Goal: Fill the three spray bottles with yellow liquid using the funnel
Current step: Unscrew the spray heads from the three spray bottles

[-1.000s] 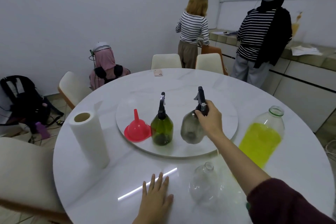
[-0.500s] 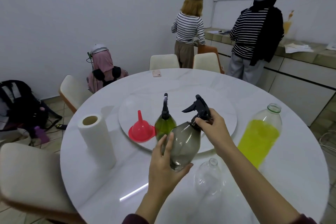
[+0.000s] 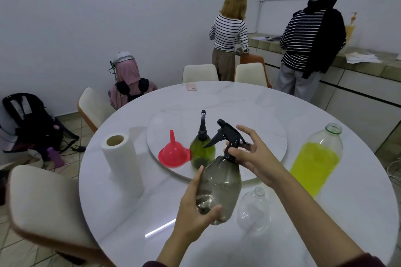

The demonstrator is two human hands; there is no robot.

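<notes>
Gripping the empty grey spray bottle [image 3: 221, 188] low with left hand [image 3: 195, 212]; light, slippery plastic, so right hand [image 3: 253, 156] pinches the collar above.

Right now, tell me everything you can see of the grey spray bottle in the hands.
The grey spray bottle is smoky, see-through plastic with a rounded body and a black trigger head still on its neck. It looks empty. It is held tilted above the white table, its base toward the camera. The left hand grips its lower body; the right hand touches the neck below the trigger head, fingers spread.
</notes>
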